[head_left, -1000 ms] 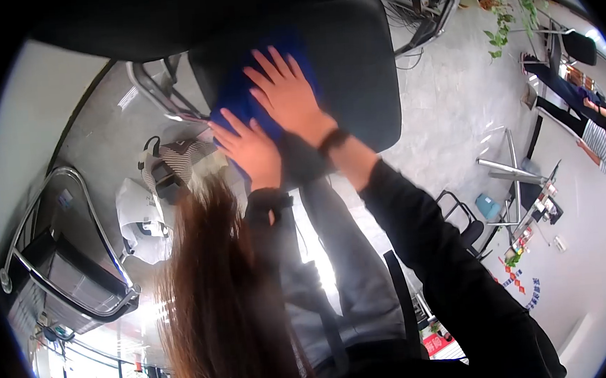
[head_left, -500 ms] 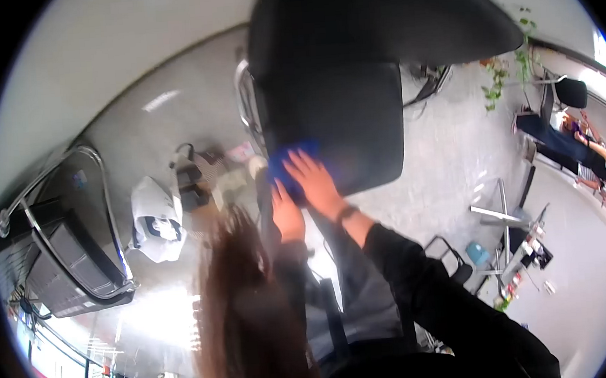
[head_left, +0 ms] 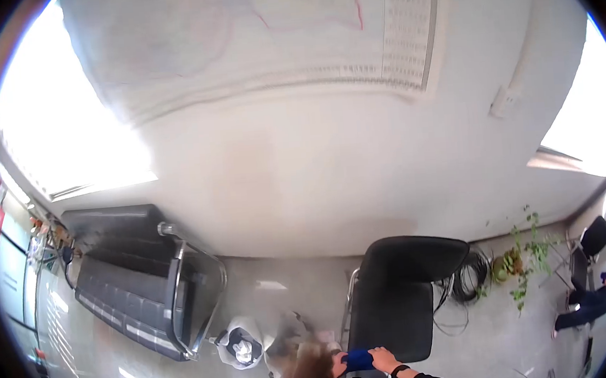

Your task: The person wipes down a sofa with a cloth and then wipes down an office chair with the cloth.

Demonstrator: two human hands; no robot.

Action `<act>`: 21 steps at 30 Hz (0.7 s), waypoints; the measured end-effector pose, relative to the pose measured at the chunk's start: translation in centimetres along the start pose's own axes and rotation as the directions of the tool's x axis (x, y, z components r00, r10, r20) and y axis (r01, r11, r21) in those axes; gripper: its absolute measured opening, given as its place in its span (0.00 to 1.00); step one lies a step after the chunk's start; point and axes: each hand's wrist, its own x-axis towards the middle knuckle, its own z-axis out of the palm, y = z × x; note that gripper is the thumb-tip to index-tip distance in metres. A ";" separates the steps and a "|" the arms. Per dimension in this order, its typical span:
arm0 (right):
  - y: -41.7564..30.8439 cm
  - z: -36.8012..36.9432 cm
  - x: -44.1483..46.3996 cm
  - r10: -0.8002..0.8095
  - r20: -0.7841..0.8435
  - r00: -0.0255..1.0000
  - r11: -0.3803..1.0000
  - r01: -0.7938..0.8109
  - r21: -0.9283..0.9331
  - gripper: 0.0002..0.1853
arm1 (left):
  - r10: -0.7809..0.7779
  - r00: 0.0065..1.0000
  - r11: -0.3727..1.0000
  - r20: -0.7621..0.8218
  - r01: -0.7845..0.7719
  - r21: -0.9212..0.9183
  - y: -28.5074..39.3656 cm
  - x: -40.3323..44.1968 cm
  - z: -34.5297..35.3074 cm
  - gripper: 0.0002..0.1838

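A blue cloth [head_left: 359, 359] is held between my two hands at the front edge of a black chair [head_left: 391, 320]. My left hand [head_left: 339, 364] grips the cloth's left end, partly covered by blurred hair. At the opposite end, my right hand [head_left: 384, 359] has its fingers closed on the cloth, with a dark band around the wrist. The chair has a padded seat and a backrest towards the wall.
On the left stands a black bench [head_left: 131, 299] with metal armrests. A bin with a white liner [head_left: 242, 346] is on the floor. Coiled black cables [head_left: 469, 277] and a potted plant [head_left: 508, 264] lie right of the chair. Another person [head_left: 599, 309] sits far right.
My view has tilted up towards the wall, so the chair and hands appear lower. My hands have gone from lying flat on the cloth on the seat to gripping its two ends.
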 end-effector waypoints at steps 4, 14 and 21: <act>-2.0 -3.4 -2.3 -0.034 -0.084 0.996 0.982 0.049 0.181 0.21 | -0.135 0.989 0.991 -0.058 0.136 0.003 5.0 -4.5 -3.9 0.20; 0.3 -6.4 -10.4 -0.123 -0.172 0.977 0.982 0.145 0.121 0.26 | 0.061 0.985 0.997 -0.162 -0.051 0.062 14.9 -8.5 -7.0 0.19; 4.4 -7.3 -14.7 0.018 -0.228 0.973 0.984 0.023 0.175 0.26 | 0.344 0.937 0.934 -0.058 -0.336 0.123 18.2 -7.1 -6.4 0.17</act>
